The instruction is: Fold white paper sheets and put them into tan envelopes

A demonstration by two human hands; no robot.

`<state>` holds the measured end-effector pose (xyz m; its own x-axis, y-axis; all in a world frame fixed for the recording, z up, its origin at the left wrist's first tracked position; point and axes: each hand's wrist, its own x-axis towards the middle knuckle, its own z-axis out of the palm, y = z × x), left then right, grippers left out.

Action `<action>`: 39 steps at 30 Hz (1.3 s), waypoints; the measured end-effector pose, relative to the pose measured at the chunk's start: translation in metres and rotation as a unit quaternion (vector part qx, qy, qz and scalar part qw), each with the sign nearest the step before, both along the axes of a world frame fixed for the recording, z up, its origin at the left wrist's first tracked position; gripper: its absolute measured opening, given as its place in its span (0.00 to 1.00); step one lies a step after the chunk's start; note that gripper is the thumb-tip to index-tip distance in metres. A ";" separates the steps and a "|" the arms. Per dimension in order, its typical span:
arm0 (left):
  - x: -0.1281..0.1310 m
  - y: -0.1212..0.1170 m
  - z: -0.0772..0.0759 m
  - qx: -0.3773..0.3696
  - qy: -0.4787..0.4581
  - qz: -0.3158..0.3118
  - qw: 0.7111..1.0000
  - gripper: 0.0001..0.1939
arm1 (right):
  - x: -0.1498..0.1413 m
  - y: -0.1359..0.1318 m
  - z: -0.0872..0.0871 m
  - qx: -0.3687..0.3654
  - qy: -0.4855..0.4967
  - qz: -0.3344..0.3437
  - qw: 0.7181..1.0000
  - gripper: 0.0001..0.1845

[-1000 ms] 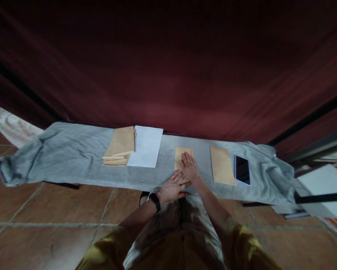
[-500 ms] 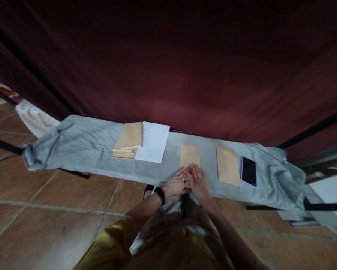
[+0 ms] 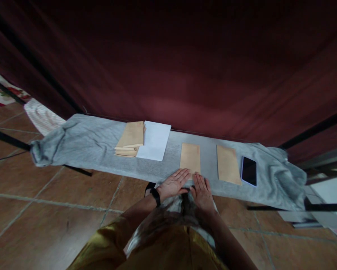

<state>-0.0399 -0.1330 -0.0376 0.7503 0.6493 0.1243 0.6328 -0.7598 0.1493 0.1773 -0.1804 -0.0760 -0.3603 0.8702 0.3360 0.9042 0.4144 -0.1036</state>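
Note:
A narrow bench covered with a grey cloth (image 3: 89, 142) runs across the view. A brown envelope (image 3: 190, 156) lies flat in front of me. My left hand (image 3: 174, 183) rests flat with fingers stretched out, its fingertips at the envelope's near edge. My right hand (image 3: 202, 191) lies open beside it, fingers spread, just below the envelope's near right corner. Neither hand holds anything. A black band sits on my left wrist.
A second brown envelope (image 3: 228, 164) and a dark phone (image 3: 249, 171) lie to the right. A stack of brown envelopes (image 3: 131, 138) and a white sheet (image 3: 155, 140) lie to the left. A dark red curtain (image 3: 168, 67) hangs behind the bench. Brown tiles cover the floor.
My right hand slid off the envelope toward me and now lies near the bench's front edge. My left hand stayed at the envelope's near edge. The camera shifted slightly.

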 end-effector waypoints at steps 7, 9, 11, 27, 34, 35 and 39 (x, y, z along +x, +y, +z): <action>-0.018 -0.010 -0.002 0.016 -0.011 0.030 0.999 0.39 | 0.008 -0.005 0.005 -0.015 -0.016 -0.007 1.000 0.33; -0.021 -0.012 -0.004 0.021 -0.008 0.035 0.999 0.40 | 0.011 -0.007 0.005 -0.012 -0.014 -0.012 1.000 0.33; -0.022 -0.013 -0.007 0.026 -0.007 0.041 0.999 0.40 | 0.013 -0.009 0.004 -0.011 -0.009 -0.014 1.000 0.33; 0.002 -0.018 0.006 0.030 0.008 0.128 0.991 0.32 | -0.015 -0.008 0.011 -0.016 0.029 0.016 0.999 0.33; 0.038 -0.007 0.002 0.017 -0.022 0.121 0.992 0.32 | -0.017 -0.006 0.005 -0.031 0.017 0.004 0.999 0.30; 0.043 -0.005 0.000 0.015 -0.023 0.124 0.992 0.33 | -0.015 -0.006 0.005 -0.031 0.018 0.000 0.999 0.31; 0.051 0.002 -0.006 0.016 -0.027 0.142 0.989 0.37 | -0.008 -0.006 0.006 -0.033 0.016 0.002 0.999 0.29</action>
